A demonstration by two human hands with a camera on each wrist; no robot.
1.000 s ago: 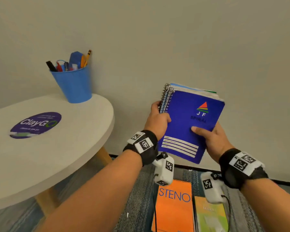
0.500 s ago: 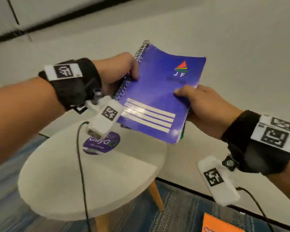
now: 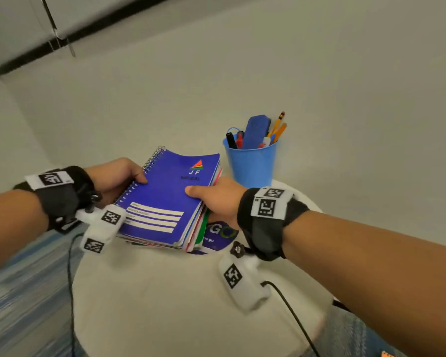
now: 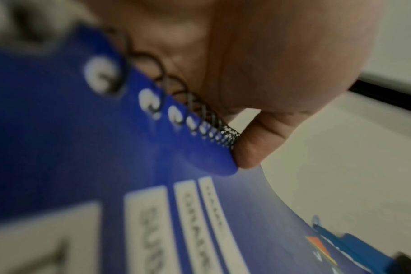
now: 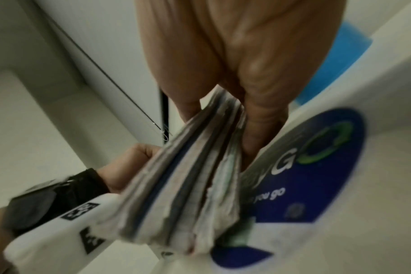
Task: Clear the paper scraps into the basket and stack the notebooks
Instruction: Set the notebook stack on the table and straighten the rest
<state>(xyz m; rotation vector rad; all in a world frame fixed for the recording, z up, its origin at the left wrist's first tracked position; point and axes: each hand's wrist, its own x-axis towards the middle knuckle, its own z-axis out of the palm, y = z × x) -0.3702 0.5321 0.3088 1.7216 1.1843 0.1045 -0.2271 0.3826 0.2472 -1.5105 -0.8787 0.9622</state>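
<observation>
We see both forearms reaching in from the lower corners, palms turned inward. The left hand (image 3: 119, 177) grips the spiral edge of the notebook stack (image 3: 170, 199), thumb on the blue cover and the rest of the grip clamped beneath. The right hand (image 3: 216, 199) pinches the open page edge, thumb on top, fingers (image 5: 263, 118) under the bundle. The stack sits low over the round white tabletop (image 3: 191, 300), tilted up at the far end; we cannot tell whether its near edge touches the surface.

The right wrist view shows what the head view lacks: several notebooks with frayed page edges fanned out, and fingers between the stack and the purple sticker (image 5: 317, 166). The left wrist view shows the black spiral coil (image 4: 200, 111) pressed against the palm.

The sticker is half covered by the stack. Both wrist views are blurred; cover text is unreadable there. A blue cup of pens (image 3: 251, 161) stands just beyond the stack.
</observation>
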